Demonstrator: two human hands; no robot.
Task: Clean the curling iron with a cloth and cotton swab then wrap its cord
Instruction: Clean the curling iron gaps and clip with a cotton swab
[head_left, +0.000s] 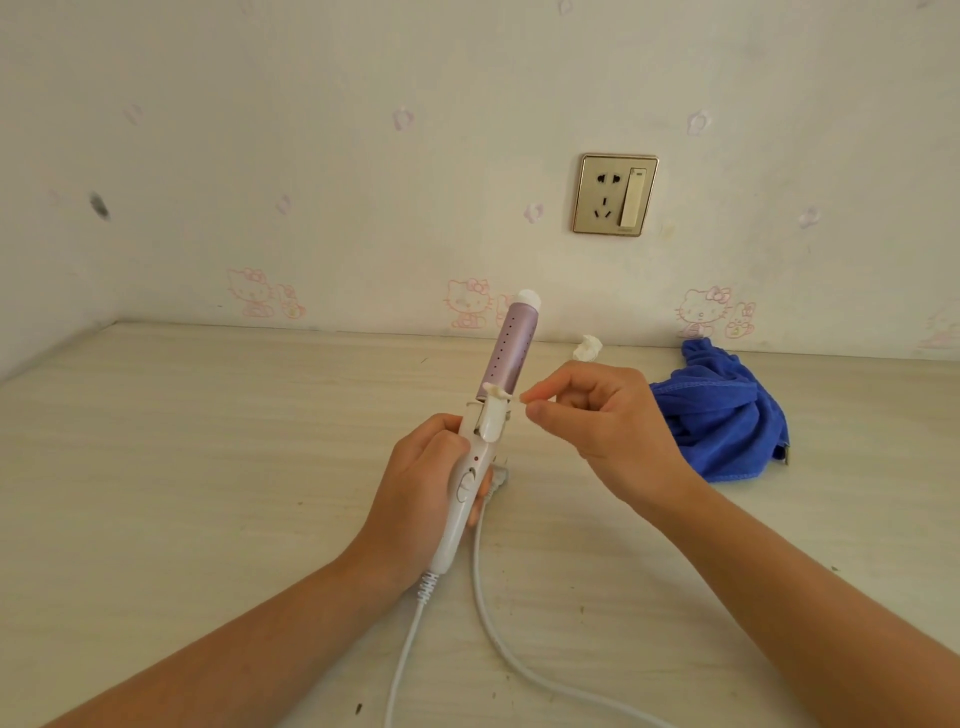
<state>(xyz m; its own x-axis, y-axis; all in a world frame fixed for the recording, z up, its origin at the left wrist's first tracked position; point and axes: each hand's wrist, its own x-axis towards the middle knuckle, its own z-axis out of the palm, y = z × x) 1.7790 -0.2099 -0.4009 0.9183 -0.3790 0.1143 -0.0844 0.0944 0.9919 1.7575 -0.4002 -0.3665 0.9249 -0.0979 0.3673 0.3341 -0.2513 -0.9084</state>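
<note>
The left hand gripped the white handle of the curling iron, its lilac perforated barrel tilted up over the pale wood-grain table. The right hand pinched a thin white cotton swab, its tip at the clamp hinge. The iron's white cord looped toward the near edge. A crumpled blue microfibre cloth lay to the right, against the back wall. The small print on the gold-framed wall socket was unreadable. The widest stretch of table ran left to the side wall.
</note>
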